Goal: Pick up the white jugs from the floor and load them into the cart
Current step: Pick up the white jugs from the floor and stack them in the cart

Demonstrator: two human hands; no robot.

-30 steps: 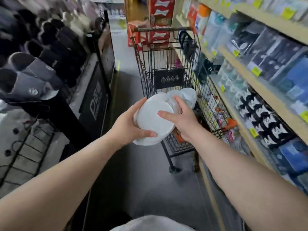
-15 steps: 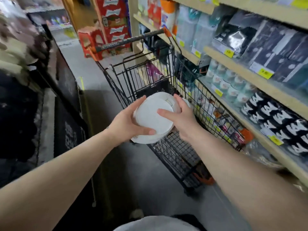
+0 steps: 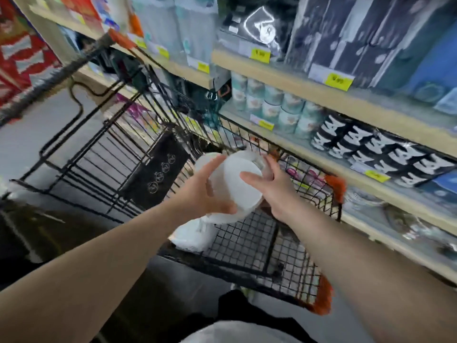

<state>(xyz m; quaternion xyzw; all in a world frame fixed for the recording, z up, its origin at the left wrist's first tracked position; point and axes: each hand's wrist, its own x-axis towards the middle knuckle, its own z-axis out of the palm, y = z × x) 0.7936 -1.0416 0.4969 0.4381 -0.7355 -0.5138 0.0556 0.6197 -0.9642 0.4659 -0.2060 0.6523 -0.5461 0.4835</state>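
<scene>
I hold a white jug [image 3: 241, 191] with both hands over the basket of a black wire cart [image 3: 249, 241], its flat bottom turned toward me. My left hand [image 3: 205, 191] grips its left side, thumb across the bottom edge. My right hand [image 3: 270, 189] grips its right side, thumb on the bottom face. Another white jug [image 3: 193, 235] lies inside the cart just below the held one, partly hidden by my left wrist.
Wooden shelves [image 3: 329, 95] packed with goods run along the right, close against the cart. The cart's handle bar [image 3: 61, 73] with orange ends points to the upper left. Grey floor [image 3: 32, 134] lies to the left. Red boxes [image 3: 22, 53] stand at the far left.
I have stepped closer and the view has tilted; the jug in my hands has moved from in front of the cart to over its basket. Both grips are unchanged.
</scene>
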